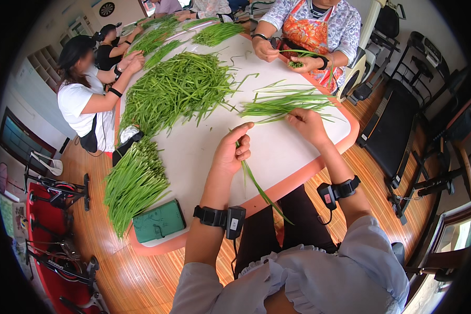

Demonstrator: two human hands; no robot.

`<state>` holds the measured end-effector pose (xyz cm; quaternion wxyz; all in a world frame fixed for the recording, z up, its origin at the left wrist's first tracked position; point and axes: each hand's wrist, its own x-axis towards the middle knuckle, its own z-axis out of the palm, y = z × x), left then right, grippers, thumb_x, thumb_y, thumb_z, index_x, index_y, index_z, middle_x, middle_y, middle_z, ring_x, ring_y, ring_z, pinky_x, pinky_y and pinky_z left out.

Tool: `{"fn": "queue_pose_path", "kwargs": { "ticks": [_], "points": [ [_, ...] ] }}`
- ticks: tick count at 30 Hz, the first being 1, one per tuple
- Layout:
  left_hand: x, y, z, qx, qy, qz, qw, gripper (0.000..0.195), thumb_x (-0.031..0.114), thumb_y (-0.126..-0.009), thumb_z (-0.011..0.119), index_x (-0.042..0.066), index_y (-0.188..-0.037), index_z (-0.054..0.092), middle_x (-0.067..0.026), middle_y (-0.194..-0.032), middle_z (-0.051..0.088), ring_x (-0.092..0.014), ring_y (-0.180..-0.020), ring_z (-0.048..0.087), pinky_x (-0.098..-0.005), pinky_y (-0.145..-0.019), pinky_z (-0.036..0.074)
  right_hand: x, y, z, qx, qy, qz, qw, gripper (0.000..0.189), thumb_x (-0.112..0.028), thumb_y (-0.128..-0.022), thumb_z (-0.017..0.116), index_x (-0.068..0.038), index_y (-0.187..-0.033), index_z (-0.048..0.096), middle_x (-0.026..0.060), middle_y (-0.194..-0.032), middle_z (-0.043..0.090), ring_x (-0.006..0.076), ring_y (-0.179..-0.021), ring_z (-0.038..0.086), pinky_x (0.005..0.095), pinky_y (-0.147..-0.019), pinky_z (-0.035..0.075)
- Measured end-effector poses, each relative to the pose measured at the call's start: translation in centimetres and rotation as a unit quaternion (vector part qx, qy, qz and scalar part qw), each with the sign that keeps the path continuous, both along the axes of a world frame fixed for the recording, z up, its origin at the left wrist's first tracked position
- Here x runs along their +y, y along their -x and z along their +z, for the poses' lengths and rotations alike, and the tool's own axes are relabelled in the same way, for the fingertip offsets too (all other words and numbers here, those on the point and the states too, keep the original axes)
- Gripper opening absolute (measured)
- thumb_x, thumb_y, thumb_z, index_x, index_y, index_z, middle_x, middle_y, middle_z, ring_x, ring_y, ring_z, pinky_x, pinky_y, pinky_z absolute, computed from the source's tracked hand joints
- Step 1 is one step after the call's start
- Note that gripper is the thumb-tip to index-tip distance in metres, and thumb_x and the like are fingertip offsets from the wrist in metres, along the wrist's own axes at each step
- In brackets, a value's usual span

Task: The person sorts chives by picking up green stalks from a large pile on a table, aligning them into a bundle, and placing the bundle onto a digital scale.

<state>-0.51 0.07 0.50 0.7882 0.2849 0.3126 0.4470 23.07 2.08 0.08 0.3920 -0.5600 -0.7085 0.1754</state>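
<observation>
My left hand (233, 151) is closed around a few long green garlic chives (261, 188), whose leaves hang past the table edge toward my lap. To its right, my right hand (307, 125) has its fingertips drawn together at the near side of a loose spread of chives (284, 103). Whether a stalk is pinched in those fingers I cannot tell. Beyond my left hand rises a large tangled heap of chives (178, 88). A neat stack of chives (137, 182) lies at the table's left corner, its cut ends facing the tabletop's middle.
A green phone case (159, 221) lies by the near-left corner of the white table (204, 165). Across from me a person in a floral apron (308, 29) holds chives. Another person in white (88, 90) works at the left side. A treadmill (390, 129) stands right.
</observation>
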Motion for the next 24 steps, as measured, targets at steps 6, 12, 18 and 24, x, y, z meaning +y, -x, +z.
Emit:
{"fn": "queue_pose_path", "kwargs": {
  "ticks": [6, 12, 18, 24],
  "points": [
    [0.1, 0.2, 0.0, -0.014, 0.006, 0.025, 1.0, 0.021, 0.021, -0.081, 0.058, 0.008, -0.097, 0.058, 0.0044, -0.058, 0.042, -0.003, -0.04, 0.026, -0.0195, -0.039, 0.02, 2.4, 2.8, 0.3, -0.153, -0.062, 0.068, 0.984, 0.013, -0.016, -0.07, 0.063, -0.007, -0.08, 0.064, 0.0114, -0.076, 0.06, 0.0267, -0.081, 0.055, 0.0338, -0.084, 0.039],
    [0.2, 0.6, 0.0, -0.043, 0.021, 0.073, 0.996, 0.026, 0.024, -0.081, 0.059, 0.007, -0.099, 0.056, 0.0037, -0.058, 0.042, -0.004, -0.042, 0.027, -0.0197, -0.04, 0.021, 3.0, 5.4, -0.4, -0.214, -0.049, 0.078, 0.973, 0.013, -0.017, -0.07, 0.063, -0.008, -0.079, 0.063, 0.0096, -0.084, 0.058, 0.0263, -0.087, 0.054, 0.0341, -0.087, 0.037],
    [0.4, 0.8, -0.2, -0.024, 0.016, 0.081, 0.996, 0.029, 0.026, -0.079, 0.06, 0.008, -0.102, 0.055, 0.004, -0.06, 0.042, -0.005, -0.042, 0.028, -0.0195, -0.04, 0.022, 3.4, 6.7, -1.4, -0.229, -0.096, 0.011, 0.969, 0.011, -0.016, -0.074, 0.058, -0.008, -0.082, 0.061, 0.0092, -0.082, 0.057, 0.0274, -0.085, 0.054, 0.0361, -0.085, 0.039],
    [0.2, 0.3, -0.1, -0.013, -0.004, 0.088, 0.996, 0.023, 0.023, -0.081, 0.06, 0.013, -0.102, 0.056, 0.0053, -0.063, 0.041, -0.003, -0.043, 0.027, -0.018, -0.04, 0.022, 3.3, 6.2, 0.2, 0.152, 0.108, 0.213, 0.959, 0.014, -0.014, -0.083, 0.054, -0.003, -0.09, 0.058, 0.0075, -0.081, 0.06, 0.0194, -0.073, 0.057, 0.0281, -0.069, 0.044]
  ]
}}
